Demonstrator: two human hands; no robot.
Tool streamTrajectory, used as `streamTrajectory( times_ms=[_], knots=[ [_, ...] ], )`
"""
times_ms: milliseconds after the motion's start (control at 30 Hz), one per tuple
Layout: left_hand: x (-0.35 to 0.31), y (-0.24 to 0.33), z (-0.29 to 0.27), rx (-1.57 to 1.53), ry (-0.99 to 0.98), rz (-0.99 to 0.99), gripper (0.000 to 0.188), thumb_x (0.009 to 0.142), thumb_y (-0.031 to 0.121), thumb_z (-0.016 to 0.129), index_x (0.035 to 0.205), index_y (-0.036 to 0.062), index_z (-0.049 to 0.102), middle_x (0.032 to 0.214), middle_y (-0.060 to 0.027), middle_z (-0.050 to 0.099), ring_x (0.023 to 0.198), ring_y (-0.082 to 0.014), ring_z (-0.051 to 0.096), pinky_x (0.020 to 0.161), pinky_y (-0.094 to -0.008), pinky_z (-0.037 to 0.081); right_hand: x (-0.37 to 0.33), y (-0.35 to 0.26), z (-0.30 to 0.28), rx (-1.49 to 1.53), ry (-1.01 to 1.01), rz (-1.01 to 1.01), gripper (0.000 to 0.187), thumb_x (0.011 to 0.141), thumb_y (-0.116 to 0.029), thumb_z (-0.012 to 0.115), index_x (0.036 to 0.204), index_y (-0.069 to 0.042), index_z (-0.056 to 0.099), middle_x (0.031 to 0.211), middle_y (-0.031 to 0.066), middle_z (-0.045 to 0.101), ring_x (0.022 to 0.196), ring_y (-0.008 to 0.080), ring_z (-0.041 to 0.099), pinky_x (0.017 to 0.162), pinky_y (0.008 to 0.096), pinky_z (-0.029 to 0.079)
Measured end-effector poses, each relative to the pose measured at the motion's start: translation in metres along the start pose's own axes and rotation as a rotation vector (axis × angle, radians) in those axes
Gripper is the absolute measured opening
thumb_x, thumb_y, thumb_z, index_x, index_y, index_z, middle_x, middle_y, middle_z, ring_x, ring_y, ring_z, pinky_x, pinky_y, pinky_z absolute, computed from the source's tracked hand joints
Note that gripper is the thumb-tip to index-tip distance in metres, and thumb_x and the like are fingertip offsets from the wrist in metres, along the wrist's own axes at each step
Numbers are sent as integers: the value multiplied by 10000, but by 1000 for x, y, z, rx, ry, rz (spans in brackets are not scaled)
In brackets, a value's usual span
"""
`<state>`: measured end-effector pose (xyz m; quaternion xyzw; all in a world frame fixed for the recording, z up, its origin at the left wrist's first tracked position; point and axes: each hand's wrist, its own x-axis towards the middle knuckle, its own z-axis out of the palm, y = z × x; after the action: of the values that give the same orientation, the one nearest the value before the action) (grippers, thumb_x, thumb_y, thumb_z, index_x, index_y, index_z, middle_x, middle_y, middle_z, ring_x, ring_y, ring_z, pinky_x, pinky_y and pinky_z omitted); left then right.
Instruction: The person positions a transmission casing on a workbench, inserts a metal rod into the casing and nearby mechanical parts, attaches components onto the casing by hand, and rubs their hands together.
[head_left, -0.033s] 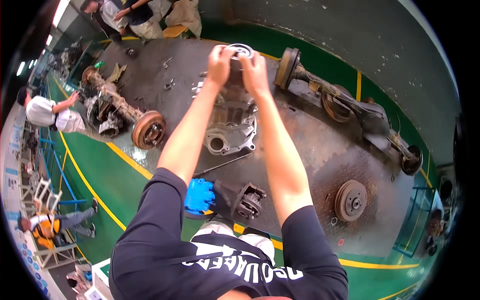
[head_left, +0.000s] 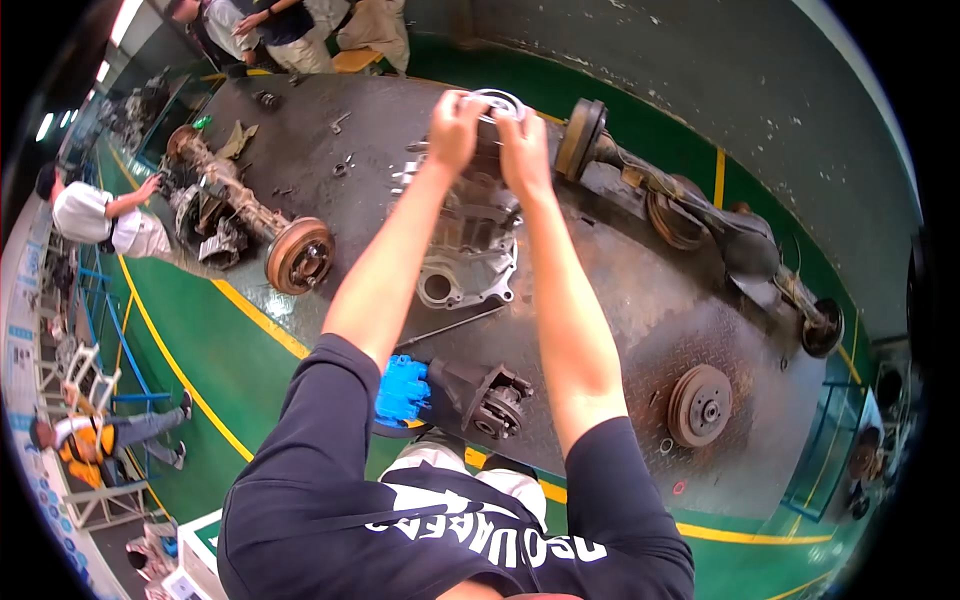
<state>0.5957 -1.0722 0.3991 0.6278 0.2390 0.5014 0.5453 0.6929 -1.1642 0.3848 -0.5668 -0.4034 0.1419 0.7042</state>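
At the far end of the metal housing (head_left: pixel 468 252), my left hand (head_left: pixel 455 132) and right hand (head_left: pixel 524 152) grip a silvery ring (head_left: pixel 499 92).

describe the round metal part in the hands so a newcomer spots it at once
On the large dark metal table, find the central silver-grey cast-metal housing. At its far end, the left hand and right hand hold a pale, ring-shaped metal part, far brighter than the round rusty-brown drum.

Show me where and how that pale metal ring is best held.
Probably by opposite sides of its outer rim, coming from the wearer's side with both hands: the metal ring is round, so its left and right edges suit a two-sided hold, with the left hand and right hand on either side.
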Motion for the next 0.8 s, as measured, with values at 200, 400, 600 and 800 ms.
streamTrajectory(
  times_ms=[200, 400, 600, 800],
  knots=[
    [-45, 34, 32, 124, -129, 54, 427, 918, 343, 751, 1166, -1, 699, 1077, -180, 771, 1006, -248, 731, 912, -382, 566, -51, -44, -37, 73, 149, 15, 377, 999, -245, 629, 1217, 57, 684, 1185, 136, 677, 1084, 197, 626, 977, 361, 505],
    [-102, 57, 55, 158, -513, 25, 331, 956, 285, 647, 1076, -16, 713, 1013, -141, 749, 994, -203, 687, 931, -359, 538, -142, -52, -72, -156, 399, -26, 536, 1035, -397, 647, 1342, 38, 587, 1303, 224, 591, 1218, 365, 554, 1106, 490, 409],
    [-147, 80, 57, -9, -910, -143, 415, 918, 347, 646, 1118, -14, 691, 1038, -76, 736, 997, -156, 673, 920, -330, 545, -229, -78, -84, -362, 515, -98, 812, 899, -526, 834, 1369, 35, 484, 1273, 207, 524, 1215, 389, 488, 1093, 542, 364],
    [-158, 82, 77, -65, -983, -108, 385, 954, 325, 629, 1135, -9, 693, 1067, -60, 725, 1014, -136, 666, 939, -307, 537, -241, -116, -124, -422, 378, 15, 866, 774, -277, 969, 1404, 26, 460, 1311, 220, 534, 1246, 398, 550, 1081, 485, 452]
  ],
)
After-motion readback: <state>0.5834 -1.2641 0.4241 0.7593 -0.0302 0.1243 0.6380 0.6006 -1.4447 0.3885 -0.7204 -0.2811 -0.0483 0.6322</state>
